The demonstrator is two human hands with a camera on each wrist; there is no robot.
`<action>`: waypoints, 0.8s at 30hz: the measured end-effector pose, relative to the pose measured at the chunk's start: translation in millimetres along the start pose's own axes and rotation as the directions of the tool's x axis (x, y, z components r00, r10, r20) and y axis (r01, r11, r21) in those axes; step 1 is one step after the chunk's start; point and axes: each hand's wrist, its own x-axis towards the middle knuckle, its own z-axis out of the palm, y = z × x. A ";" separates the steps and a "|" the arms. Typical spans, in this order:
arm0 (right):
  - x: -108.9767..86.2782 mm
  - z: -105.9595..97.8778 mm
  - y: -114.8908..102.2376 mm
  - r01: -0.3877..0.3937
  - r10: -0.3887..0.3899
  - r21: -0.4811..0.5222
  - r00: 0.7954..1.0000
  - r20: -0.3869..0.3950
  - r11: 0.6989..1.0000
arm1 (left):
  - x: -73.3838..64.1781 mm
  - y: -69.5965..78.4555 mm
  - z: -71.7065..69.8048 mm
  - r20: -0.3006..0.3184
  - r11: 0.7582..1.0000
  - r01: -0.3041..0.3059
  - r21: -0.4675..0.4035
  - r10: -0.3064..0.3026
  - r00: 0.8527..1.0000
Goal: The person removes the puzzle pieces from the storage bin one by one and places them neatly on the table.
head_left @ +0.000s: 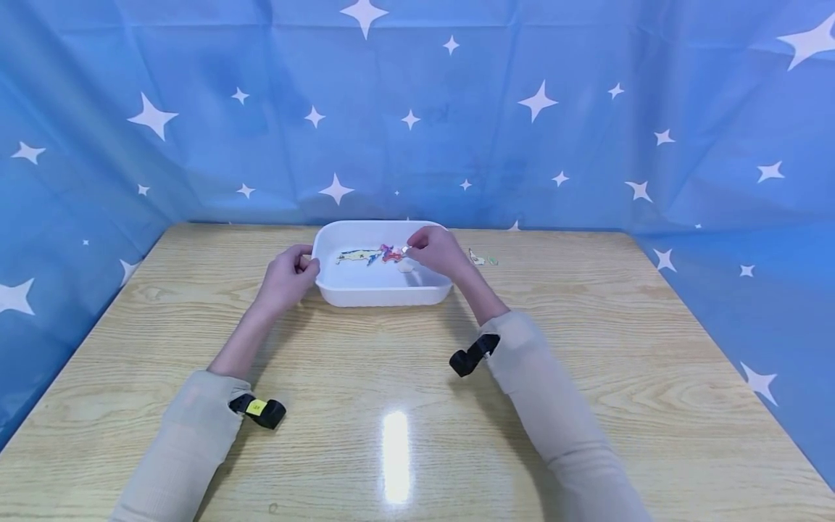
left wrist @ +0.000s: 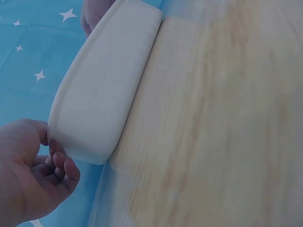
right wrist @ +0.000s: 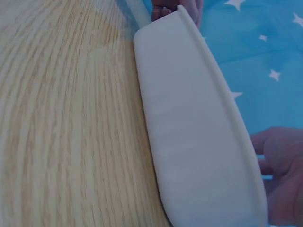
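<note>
A white plastic tub [head_left: 385, 297] stands on the table toward the back. My left hand [head_left: 290, 275] grips its left rim between thumb and fingers, as the left wrist view of the hand [left wrist: 33, 170] also shows. Over the right part of the tub, my right hand [head_left: 437, 250] pinches a small whitish piece [head_left: 405, 249] at its fingertips. Inside the tub lie a flat yellow piece with blue edges [head_left: 357, 255], a red and blue piece [head_left: 391, 254] and a pale piece [head_left: 406, 267]. In the right wrist view the tub wall hides the right fingertips.
Just right of the tub, a small pale cutout [head_left: 478, 259] and a greenish one [head_left: 493, 261] lie on the wooden table [head_left: 313, 406]. A blue curtain with white stars [head_left: 457, 145] hangs close behind the table's back edge.
</note>
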 end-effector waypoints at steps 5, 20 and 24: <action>5.7 6.0 1.1 -0.022 0.023 -0.037 0.999 0.029 0.999 | 1.0 -0.6 1.3 0.005 1.000 -0.006 0.002 0.005 1.000; 5.7 15.8 2.2 0.027 0.012 -0.264 0.989 0.144 0.964 | 0.7 -1.2 0.8 -0.006 1.000 -0.007 -0.006 0.007 1.000; 5.6 17.2 2.2 0.020 0.022 -0.260 0.987 0.157 0.965 | 0.3 -1.9 0.6 -0.006 1.000 -0.004 -0.012 0.004 1.000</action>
